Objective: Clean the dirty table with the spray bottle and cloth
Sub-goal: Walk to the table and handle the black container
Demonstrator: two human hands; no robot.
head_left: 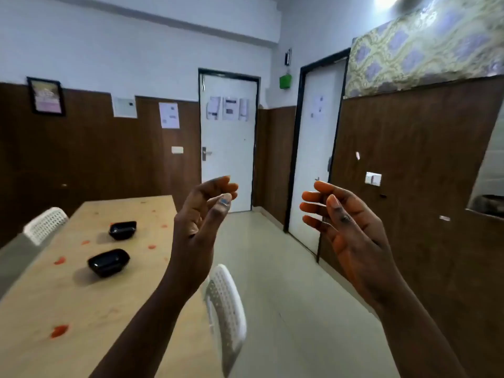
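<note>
Lying left of both hands (272,222): table (81,290)

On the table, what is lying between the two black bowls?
In the head view, bare wood of the table lies between the near black bowl and the far black bowl; the red stains sit off to the sides.

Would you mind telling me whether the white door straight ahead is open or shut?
Shut. The white door sits flush inside its dark frame, with no gap visible along its edges and its handle side closed against the frame.
</note>
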